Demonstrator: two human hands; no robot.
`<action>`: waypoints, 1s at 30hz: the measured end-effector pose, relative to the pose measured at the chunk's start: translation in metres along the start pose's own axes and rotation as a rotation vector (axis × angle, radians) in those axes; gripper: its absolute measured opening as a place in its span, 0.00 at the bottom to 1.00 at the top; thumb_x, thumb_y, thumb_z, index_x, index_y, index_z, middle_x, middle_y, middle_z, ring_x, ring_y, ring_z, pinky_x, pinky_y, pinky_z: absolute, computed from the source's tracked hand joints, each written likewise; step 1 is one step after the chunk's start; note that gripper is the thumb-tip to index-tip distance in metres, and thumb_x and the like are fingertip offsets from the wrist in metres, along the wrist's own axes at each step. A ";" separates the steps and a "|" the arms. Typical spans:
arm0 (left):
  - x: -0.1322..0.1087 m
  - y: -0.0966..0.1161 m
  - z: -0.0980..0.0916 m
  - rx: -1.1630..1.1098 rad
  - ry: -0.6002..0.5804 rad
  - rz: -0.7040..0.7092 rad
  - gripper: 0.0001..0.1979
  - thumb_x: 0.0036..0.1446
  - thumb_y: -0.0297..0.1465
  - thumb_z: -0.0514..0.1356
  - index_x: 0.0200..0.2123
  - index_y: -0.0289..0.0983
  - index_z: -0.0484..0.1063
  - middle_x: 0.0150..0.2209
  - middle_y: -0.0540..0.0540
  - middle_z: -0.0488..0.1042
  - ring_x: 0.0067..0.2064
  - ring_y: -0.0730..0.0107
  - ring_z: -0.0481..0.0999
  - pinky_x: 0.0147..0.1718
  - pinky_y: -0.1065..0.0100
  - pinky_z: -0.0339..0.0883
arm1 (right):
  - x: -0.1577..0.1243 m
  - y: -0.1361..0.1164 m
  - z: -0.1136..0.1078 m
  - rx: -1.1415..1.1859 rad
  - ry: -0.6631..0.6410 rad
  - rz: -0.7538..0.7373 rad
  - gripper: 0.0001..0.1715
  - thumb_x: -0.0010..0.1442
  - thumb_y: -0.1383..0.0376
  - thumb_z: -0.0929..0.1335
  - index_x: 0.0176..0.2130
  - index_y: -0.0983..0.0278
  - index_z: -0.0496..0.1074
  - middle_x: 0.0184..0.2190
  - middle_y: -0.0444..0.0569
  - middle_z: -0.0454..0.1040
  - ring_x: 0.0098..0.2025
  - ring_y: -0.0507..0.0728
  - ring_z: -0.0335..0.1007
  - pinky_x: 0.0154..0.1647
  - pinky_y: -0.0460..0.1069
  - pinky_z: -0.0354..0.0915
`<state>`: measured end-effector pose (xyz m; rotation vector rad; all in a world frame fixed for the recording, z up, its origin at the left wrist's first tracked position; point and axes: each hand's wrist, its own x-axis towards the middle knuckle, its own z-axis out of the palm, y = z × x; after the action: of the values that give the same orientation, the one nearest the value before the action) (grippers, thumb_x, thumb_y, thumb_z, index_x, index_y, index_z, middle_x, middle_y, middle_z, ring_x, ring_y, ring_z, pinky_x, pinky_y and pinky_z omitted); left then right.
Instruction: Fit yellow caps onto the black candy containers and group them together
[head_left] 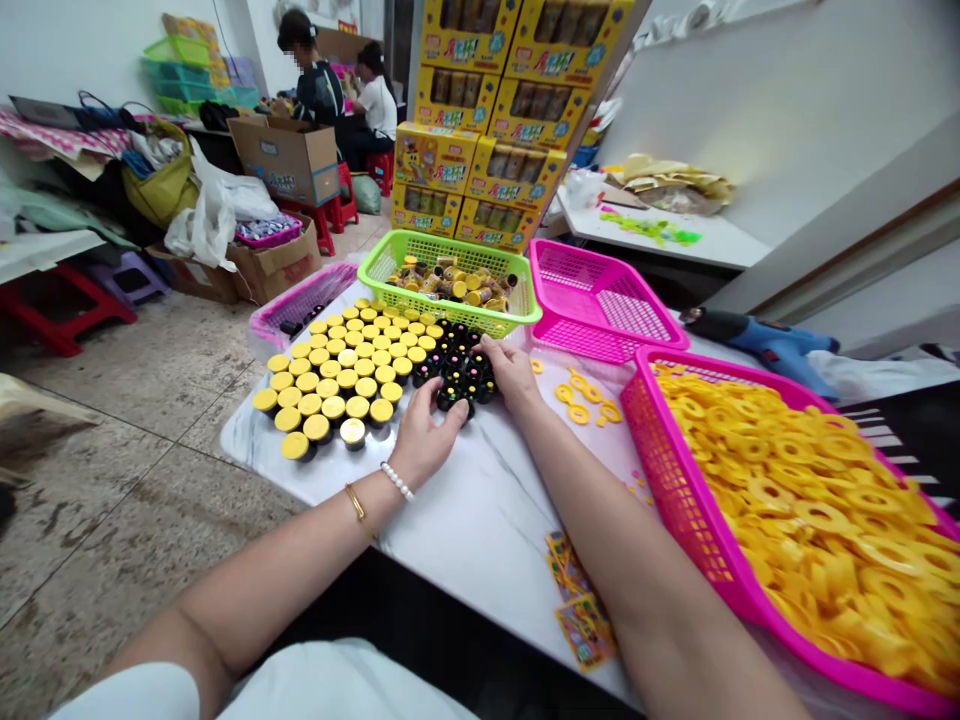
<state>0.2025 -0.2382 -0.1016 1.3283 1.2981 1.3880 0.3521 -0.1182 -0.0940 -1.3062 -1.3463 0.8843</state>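
Nearest, at the table edge: printed sticker sheets [577, 605] were laid flat on the white marble table [480, 520], just beside the right forearm.
Left wrist: a bead bracelet [396, 481] and a gold bangle [358, 505] were worn.
Left hand [424, 440]: was held palm down, fingers together and curled, with the tips pressed to the near-left side of the dark bottles [459, 372]. Nothing was pinched.
Right hand [514, 375]: was reached further out, fingers together and curved against the far-right side of the same cluster.
Dark bottles: were stood upright in a tight cluster between the two hands and touched by both. The cluster's longer run was directed away from the person. The left hand was the one nearer the body.
Yellow-capped bottles [337, 385]: were ranked in rows against the cluster's left.
Loose yellow rings [583, 400]: were scattered just right of the right hand.
Pink basket [660, 470]: was heaped with yellow rings, at the right.
Green basket [390, 262]: was set behind the rows, with jumbled bottles inside.
Yellow cartons [487, 130]: were stacked beyond.
Two seated people [337, 90]: were placed farthest back.
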 end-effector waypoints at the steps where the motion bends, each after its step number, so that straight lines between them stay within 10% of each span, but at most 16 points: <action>1: 0.000 0.001 -0.001 0.006 -0.020 0.002 0.26 0.58 0.41 0.62 0.56 0.34 0.66 0.57 0.35 0.70 0.56 0.57 0.71 0.57 0.55 0.65 | -0.002 -0.002 -0.001 0.003 -0.019 -0.001 0.31 0.49 0.39 0.69 0.28 0.63 0.78 0.26 0.45 0.76 0.33 0.55 0.70 0.36 0.49 0.64; 15: -0.002 0.028 0.000 0.178 -0.151 -0.046 0.34 0.66 0.47 0.48 0.66 0.29 0.56 0.68 0.35 0.55 0.70 0.59 0.53 0.68 0.57 0.44 | -0.041 -0.012 -0.006 0.001 -0.162 -0.036 0.29 0.52 0.39 0.68 0.30 0.61 0.77 0.30 0.46 0.78 0.35 0.57 0.72 0.38 0.51 0.67; 30: -0.007 0.028 -0.005 0.157 -0.103 -0.036 0.21 0.66 0.44 0.51 0.49 0.35 0.72 0.47 0.39 0.68 0.54 0.59 0.69 0.57 0.57 0.63 | -0.061 -0.028 -0.016 -0.062 -0.324 -0.080 0.31 0.54 0.38 0.66 0.31 0.62 0.79 0.31 0.49 0.79 0.37 0.59 0.74 0.43 0.53 0.68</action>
<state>0.2008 -0.2498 -0.0748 1.4542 1.3766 1.1968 0.3548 -0.1843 -0.0742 -1.1810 -1.6770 1.0374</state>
